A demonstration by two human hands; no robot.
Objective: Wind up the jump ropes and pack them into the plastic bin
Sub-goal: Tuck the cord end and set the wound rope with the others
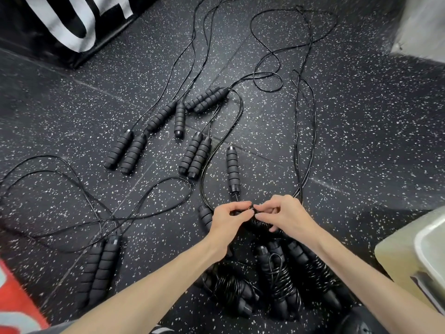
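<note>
1. Both hands, left hand [228,219] and right hand [284,213], fingers pinching rope [252,208], beside plastic bin [414,256].
2. 3 wound bundles [277,283] near bin, unpacked.
3. 5 handle pairs [195,155] beyond, apparently unwound.

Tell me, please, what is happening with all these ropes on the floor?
A person is winding up black jump ropes on a speckled floor. The left hand and right hand pinch the cord of one rope between them, mid-wind. Three wound bundles lie just below the hands. Several unwound ropes, such as the handle pair, lie spread out with cords trailing. The plastic bin sits at the right edge; what it holds cannot be seen.
</note>
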